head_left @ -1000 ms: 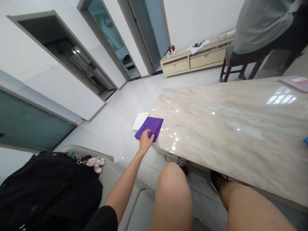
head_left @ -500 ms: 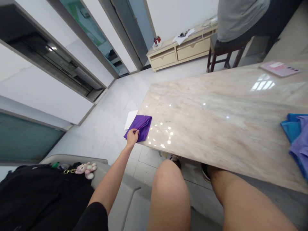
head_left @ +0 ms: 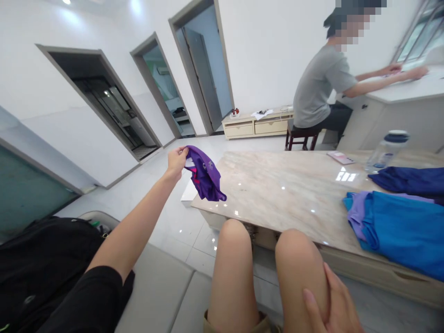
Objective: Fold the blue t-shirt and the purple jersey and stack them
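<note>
Our left hand pinches a purple cloth by one end, and we have it hanging crumpled in the air by the near left corner of the tabletop. Our right hand rests released, fingers spread, on our right leg. Towards the tabletop's right end, a blue cloth lies along the near edge.

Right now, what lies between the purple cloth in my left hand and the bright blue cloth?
In the head view, a bare stretch of marble tabletop with small light reflections lies between the purple cloth and the bright blue cloth.
</note>
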Demonstrator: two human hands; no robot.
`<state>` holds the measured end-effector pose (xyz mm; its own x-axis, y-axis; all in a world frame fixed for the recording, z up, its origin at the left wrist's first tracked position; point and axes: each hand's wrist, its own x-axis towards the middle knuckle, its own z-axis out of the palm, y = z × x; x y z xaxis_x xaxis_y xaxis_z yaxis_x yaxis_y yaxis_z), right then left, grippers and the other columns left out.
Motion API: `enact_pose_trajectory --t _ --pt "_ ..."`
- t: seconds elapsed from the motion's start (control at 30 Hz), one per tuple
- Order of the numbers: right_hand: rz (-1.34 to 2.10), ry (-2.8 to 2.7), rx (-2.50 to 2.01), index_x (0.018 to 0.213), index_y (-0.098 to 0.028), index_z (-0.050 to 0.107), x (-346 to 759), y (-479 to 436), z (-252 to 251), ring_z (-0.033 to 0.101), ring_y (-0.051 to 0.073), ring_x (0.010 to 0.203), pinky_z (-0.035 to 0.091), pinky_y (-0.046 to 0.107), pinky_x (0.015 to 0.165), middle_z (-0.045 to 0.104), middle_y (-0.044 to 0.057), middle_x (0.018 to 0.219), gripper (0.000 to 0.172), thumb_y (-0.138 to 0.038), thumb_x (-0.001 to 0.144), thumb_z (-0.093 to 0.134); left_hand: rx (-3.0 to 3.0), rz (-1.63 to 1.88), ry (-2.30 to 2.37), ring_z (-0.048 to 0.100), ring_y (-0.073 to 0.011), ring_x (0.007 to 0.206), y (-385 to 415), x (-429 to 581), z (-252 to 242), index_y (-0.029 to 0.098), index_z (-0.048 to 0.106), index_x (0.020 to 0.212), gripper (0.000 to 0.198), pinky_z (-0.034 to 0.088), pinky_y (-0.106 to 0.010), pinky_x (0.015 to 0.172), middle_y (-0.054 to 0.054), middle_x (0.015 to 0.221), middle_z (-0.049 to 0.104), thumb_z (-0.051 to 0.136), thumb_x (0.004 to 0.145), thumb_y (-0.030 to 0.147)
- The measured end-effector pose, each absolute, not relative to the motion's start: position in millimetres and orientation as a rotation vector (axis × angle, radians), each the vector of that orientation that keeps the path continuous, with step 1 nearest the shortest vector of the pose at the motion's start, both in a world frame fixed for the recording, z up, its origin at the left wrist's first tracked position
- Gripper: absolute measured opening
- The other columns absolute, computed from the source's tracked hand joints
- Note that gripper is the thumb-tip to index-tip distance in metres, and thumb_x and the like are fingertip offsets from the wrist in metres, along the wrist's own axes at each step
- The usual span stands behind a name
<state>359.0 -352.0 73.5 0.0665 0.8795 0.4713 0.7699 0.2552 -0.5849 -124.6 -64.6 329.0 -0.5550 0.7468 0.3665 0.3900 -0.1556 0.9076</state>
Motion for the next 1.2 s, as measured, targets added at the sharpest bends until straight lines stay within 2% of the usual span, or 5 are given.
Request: enact_pose_trajectory --t 0.37,0.53,0.63,0.93,1.2 --pt "0.030 -1.718 -1.196 0.172 -0.012 0.031 262 -217 224 0.052 0.043 0.150 0.050 0.060 0.118 0.050 0.028 0.164 0.096 -0.045 0.093 0.075 1.515 1.645 1.471 0.069 -0.0171 0.063 -140 17 483 0.015 0.078 0.092 0.027 0.060 -0.029 0.065 -0.003 0.072 0.075 0.093 0.081 0.034" --pt "0.163 -1.873 -1.292 0.123 -0.017 0.077 301 -190 303 0.074 0.031 0.107 0.054 0.038 0.096 0.080 0.015 0.112 0.031 -0.026 0.100 0.059 1.537 1.680 1.474 0.067 -0.0167 0.063 -179 9 511 0.016 0.080 0.096 0.025 0.057 -0.028 0.064 -0.004 0.074 0.076 0.090 0.081 0.033" --pt "0.195 -1.897 -1.154 0.102 -0.019 0.080 345 -193 319 0.074 0.028 0.091 0.052 0.033 0.084 0.081 0.011 0.095 0.031 -0.027 0.104 0.050 1.574 1.751 1.471 0.068 -0.0174 0.066 -192 -8 514 0.016 0.081 0.099 0.024 0.056 -0.028 0.065 -0.005 0.078 0.078 0.085 0.084 0.033" --pt "-0.022 -1.642 -1.298 0.118 -0.015 0.084 393 -162 433 0.073 0.029 0.106 0.054 0.035 0.099 0.083 0.015 0.112 0.045 -0.012 0.087 0.052 2.218 1.399 1.738 0.076 -0.0279 0.085 -199 -50 516 0.024 0.079 0.073 0.007 0.059 -0.037 0.091 -0.007 0.080 0.081 0.081 0.078 0.029" --pt "-0.137 -1.660 -1.473 0.119 -0.013 0.085 411 -158 535 0.071 0.032 0.110 0.056 0.043 0.099 0.079 0.019 0.117 0.042 -0.014 0.088 0.056 2.413 1.317 1.947 0.070 -0.0254 0.070 -196 -79 535 0.027 0.084 0.078 0.014 0.055 -0.032 0.076 -0.004 0.066 0.074 0.077 0.085 0.037"
